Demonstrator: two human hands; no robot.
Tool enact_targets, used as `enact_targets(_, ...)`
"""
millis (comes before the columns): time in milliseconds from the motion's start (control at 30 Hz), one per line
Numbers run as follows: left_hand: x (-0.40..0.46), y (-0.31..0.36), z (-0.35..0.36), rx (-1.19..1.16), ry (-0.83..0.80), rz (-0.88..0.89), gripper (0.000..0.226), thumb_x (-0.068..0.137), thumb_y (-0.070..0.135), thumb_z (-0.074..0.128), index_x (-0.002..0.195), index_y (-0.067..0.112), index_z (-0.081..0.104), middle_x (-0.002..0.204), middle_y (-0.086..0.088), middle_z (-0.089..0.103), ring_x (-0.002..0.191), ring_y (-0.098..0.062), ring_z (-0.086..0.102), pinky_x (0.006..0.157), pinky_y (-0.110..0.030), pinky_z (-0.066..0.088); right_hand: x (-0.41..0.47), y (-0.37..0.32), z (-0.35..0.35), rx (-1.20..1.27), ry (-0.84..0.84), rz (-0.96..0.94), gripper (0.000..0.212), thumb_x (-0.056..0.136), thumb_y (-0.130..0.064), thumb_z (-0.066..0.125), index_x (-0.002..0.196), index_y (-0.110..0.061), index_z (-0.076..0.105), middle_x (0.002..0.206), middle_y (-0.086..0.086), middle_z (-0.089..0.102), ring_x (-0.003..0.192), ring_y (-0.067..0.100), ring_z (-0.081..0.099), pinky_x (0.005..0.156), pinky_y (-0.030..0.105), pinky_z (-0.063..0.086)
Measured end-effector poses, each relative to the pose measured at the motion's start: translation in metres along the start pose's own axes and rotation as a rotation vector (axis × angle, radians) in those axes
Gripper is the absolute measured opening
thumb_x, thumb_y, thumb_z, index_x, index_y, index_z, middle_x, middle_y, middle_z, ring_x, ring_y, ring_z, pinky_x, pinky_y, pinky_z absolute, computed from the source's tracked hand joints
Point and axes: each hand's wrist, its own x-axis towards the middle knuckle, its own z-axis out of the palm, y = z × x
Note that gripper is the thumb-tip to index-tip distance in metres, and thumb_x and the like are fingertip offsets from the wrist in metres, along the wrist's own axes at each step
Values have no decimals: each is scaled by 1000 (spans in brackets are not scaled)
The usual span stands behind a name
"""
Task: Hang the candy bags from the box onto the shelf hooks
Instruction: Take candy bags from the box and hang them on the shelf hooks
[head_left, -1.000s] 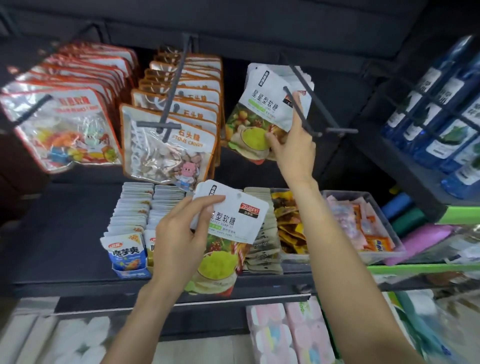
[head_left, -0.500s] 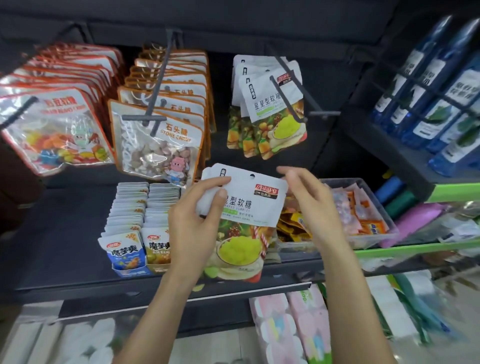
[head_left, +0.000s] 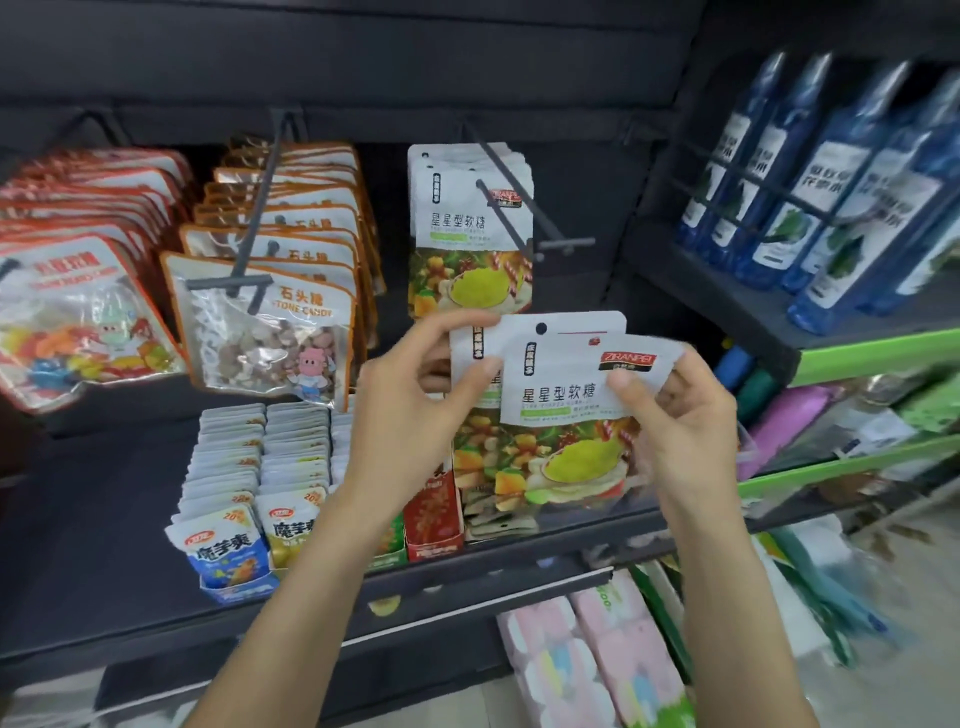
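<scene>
Two white-topped candy bags with a green bowl picture overlap in front of me. My right hand (head_left: 675, 415) pinches the front candy bag (head_left: 566, 395) at its right top edge. My left hand (head_left: 415, 405) grips the rear candy bag (head_left: 524, 332) by its left edge, thumb on its face. Several of the same bags (head_left: 467, 244) hang on a dark shelf hook (head_left: 524, 208) just above my hands. The box is not in view.
Left of that hook hang orange-edged stone candy bags (head_left: 270, 322) and clear gummy bags (head_left: 78, 312) on their own hooks. Snack packets (head_left: 244, 499) stand in rows on the dark shelf (head_left: 93, 519) below. Blue bottles (head_left: 831, 182) fill the right shelf.
My right hand has left the hook, where a bag now hangs, and come down to the bags in my left hand. It now pinches the front bag, slid right off the rear one.
</scene>
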Motion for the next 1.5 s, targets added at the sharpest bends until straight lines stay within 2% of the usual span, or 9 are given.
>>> enact_targets(300,22,13,8,-23,140,31,29,83,15,74,105,33,64,95,3,71,77,-14,68,70,-28,58,42,-32,-2,-153,-95,-223,30,89,2,62,100,-27,62,92,-14,72,90,8,68,79,28,55)
enact_targets(467,24,9,21,-106,226,-69,26,83,15,74,103,30,67,82,20,66,55,-5,52,60,-20,50,65,-31,-4,-216,-186,-193,24,90,-3,63,102,-24,64,99,-4,73,94,16,69,83,39,56)
enact_targets(600,22,6,29,-199,272,-119,25,83,19,74,104,31,67,90,-5,70,70,-14,66,60,-18,49,72,-24,-10,-226,-236,-127,20,90,-5,64,104,-20,64,99,-6,74,94,11,69,79,26,56)
enact_targets(733,22,2,35,-190,277,-133,28,82,22,74,110,24,69,96,-13,59,97,-12,42,59,-29,42,74,-14,-17,-252,-240,-104,20,90,-5,64,103,-20,64,99,-7,73,94,12,69,79,28,56)
enact_targets(833,26,-5,35,-196,281,-134,28,83,20,74,110,24,68,65,0,58,48,-11,47,53,-15,38,76,-7,-17,-263,-212,-87,18,90,-5,64,107,-13,64,101,-3,73,94,13,69,78,30,57)
enact_targets(933,40,-17,39,-134,321,-95,27,85,15,72,110,22,67,49,19,44,42,-4,31,48,-10,29,78,2,-13,-247,-118,-71,14,92,-8,62,106,-11,64,102,0,72,93,12,69,77,29,57)
enact_targets(1100,69,-48,40,184,391,91,28,89,17,69,116,15,66,92,-7,69,62,1,49,55,-6,39,94,20,7,-301,-94,-110,10,96,-11,57,102,-16,62,96,-7,69,88,3,66,72,19,52)
enact_targets(1267,96,-71,41,378,368,148,35,98,11,53,132,10,56,119,-8,59,102,3,46,85,-24,51,129,38,31,-402,-97,-129,12,94,-9,59,103,-10,67,93,-9,69,84,-6,62,71,13,47)
enact_targets(1500,131,-81,40,487,305,27,47,97,5,50,143,14,44,118,-12,44,91,-8,43,87,-8,33,147,41,52,-521,-33,-183,16,96,-14,57,109,-12,65,107,-1,64,100,10,61,85,25,49)
